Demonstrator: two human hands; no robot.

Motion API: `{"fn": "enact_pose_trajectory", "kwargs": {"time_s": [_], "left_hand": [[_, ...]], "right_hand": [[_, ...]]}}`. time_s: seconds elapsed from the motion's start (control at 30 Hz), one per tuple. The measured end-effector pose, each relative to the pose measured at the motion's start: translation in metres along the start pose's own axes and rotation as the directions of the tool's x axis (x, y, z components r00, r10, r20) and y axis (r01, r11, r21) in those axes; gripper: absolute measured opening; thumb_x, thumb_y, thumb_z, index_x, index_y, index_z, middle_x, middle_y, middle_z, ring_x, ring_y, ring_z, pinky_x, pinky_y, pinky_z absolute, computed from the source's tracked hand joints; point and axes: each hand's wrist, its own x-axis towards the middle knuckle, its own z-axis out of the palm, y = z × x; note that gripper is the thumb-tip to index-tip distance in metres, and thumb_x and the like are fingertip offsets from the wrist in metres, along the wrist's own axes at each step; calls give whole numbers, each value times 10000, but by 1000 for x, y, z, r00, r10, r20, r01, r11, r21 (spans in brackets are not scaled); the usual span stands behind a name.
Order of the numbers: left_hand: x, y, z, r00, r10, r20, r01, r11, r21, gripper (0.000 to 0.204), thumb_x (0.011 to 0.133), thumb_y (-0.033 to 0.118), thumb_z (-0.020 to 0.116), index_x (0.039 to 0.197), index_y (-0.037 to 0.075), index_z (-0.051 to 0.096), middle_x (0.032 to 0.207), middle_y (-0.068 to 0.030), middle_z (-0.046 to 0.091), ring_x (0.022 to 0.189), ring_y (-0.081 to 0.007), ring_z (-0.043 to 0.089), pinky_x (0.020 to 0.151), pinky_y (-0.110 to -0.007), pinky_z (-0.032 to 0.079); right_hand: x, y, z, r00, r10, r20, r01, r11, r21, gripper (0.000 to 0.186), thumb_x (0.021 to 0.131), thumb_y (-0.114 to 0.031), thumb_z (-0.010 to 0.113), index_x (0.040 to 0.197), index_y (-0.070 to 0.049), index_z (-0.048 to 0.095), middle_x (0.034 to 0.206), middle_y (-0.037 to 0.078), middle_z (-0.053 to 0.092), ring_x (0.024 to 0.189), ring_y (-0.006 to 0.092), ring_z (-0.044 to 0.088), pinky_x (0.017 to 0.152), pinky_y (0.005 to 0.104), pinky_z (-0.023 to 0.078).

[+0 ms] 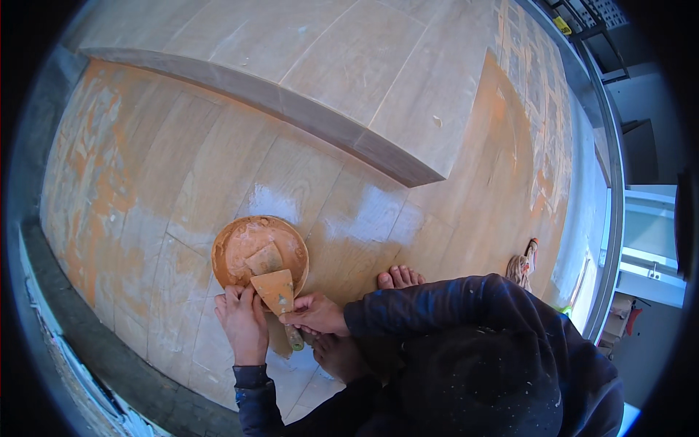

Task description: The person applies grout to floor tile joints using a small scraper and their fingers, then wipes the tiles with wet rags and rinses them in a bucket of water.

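A round bowl of orange-brown paste stands on the tiled floor, its inner wall smeared. My right hand is closed around a putty knife, whose wide, paste-coated blade overlaps the bowl's near right rim. The knife's handle points back toward my feet. Inside the bowl lies a second flat, paste-covered piece that looks like another blade; its near end is hidden. My left hand has its fingers bent together at the near rim, beside the knife blade. What they grip there is hidden.
Wood-look floor tiles carry orange and whitish smears. A raised tiled step with a sharp corner runs across the far side. My bare foot is right of the bowl. A crumpled cloth lies farther right, near a glazed frame.
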Motion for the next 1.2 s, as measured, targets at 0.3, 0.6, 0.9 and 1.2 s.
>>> {"fn": "enact_pose_trajectory", "kwargs": {"time_s": [0.3, 0.6, 0.9, 1.2], "left_hand": [[-7, 8, -3, 977, 145, 158, -156, 986, 59, 463, 881, 238, 738, 1311, 84, 662, 1088, -75, 552, 1098, -301, 494, 957, -442, 375], [-1, 19, 6, 935, 308, 173, -342, 912, 226, 520, 827, 216, 781, 1322, 115, 660, 1075, -71, 563, 1073, -271, 522, 992, -439, 343], [6, 20, 17, 912, 359, 197, -392, 906, 163, 291, 844, 148, 713, 1131, 106, 733, 1013, -64, 595, 1050, -262, 553, 986, -441, 355], [-3, 40, 44, 902, 387, 189, -419, 891, 175, 256, 800, 125, 778, 1041, 93, 699, 973, -75, 599, 999, -296, 571, 941, -435, 396]], "right_hand": [[-39, 17, -48, 947, -317, -51, 301, 932, -205, 314, 968, -342, 743, 855, -51, 710, 681, -19, 634, 577, 63, 555, 539, 251, 431], [-147, -8, -106, 886, -214, -412, 106, 957, -269, 359, 961, -381, 760, 788, -71, 701, 627, -23, 618, 561, 44, 549, 514, 234, 404], [-174, 58, -177, 767, -190, -613, 336, 933, 131, 279, 947, -291, 788, 803, -69, 699, 708, -15, 660, 586, 54, 577, 542, 217, 460], [-240, 119, -252, 546, -144, -825, 507, 841, 188, 239, 976, -230, 747, 795, -94, 670, 710, -6, 651, 590, 69, 574, 563, 213, 446]]}}
